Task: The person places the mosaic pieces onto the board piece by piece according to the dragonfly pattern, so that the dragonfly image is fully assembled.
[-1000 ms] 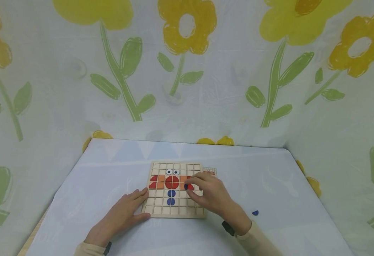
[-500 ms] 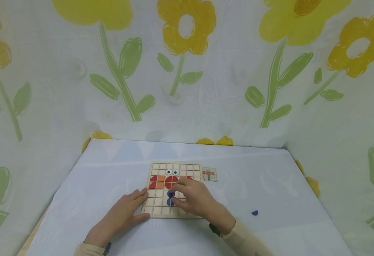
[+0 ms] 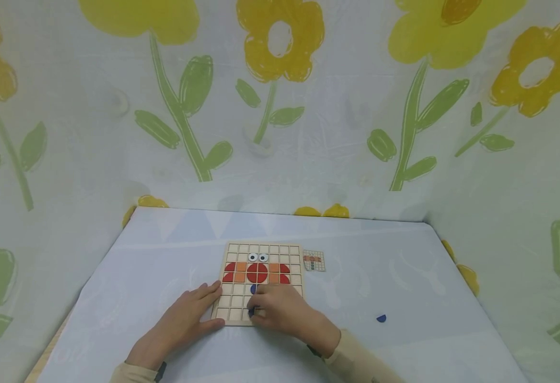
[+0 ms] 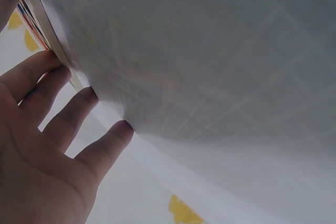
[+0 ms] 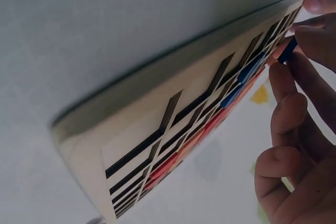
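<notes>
A wooden grid board [image 3: 237, 301] lies on the table, with red, orange and blue pieces and two eye pieces set in its squares. My right hand [image 3: 285, 308] pinches a dark blue piece [image 5: 287, 50] between thumb and finger over the board's near middle squares. Part of a blue piece [image 3: 253, 289] shows in the grid just beyond that hand, which hides the squares under it. Along the board's left edge my left hand [image 3: 186, 322] rests with straight fingers, its fingertips touching the edge in the left wrist view.
A small pattern card [image 3: 314, 260] lies against the board's far right side. One blue half-round piece [image 3: 381, 318] sits alone on the table [image 3: 404, 276] to the right. A flower-printed cloth wall [image 3: 328, 133] stands behind the table.
My right hand has moved left and nearer across the board with the dark blue piece, uncovering the red and orange pieces on the right. The left hand has stayed in place.
</notes>
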Demonstrator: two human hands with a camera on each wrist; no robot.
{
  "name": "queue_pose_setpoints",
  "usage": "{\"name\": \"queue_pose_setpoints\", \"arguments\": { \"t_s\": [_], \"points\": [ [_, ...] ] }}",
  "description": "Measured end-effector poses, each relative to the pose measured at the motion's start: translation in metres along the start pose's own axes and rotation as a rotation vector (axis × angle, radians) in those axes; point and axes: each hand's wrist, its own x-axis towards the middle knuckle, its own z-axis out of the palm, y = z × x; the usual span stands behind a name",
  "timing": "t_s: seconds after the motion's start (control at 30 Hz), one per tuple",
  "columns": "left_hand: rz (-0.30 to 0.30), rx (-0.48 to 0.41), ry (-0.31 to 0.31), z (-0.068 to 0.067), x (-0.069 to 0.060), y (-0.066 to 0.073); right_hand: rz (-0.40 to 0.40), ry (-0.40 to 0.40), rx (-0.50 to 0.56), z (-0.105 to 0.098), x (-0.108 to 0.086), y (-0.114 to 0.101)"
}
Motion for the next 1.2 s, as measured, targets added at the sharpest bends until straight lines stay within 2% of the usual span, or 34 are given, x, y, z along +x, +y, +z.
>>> {"name": "queue_pose_setpoints", "arguments": {
  "t_s": [0.23,0.5,0.9,1.2],
  "points": [
    [-0.003,0.009,-0.005,0.0002,0.0003,0.0005,0.031,-0.076,-0.011,0.0019,0.0053,-0.0036],
    [0.007,0.015,0.002,-0.0008,0.0004,0.0011,0.032,-0.074,-0.042,0.0048,0.0052,-0.0035],
    [-0.004,0.012,-0.009,0.0007,0.0,0.0007,0.013,-0.093,-0.024,0.0052,0.0073,-0.0043],
    [-0.002,0.02,-0.011,-0.001,-0.0003,0.0014,0.03,-0.104,-0.011,0.0048,0.007,-0.0052]
  ]
}}
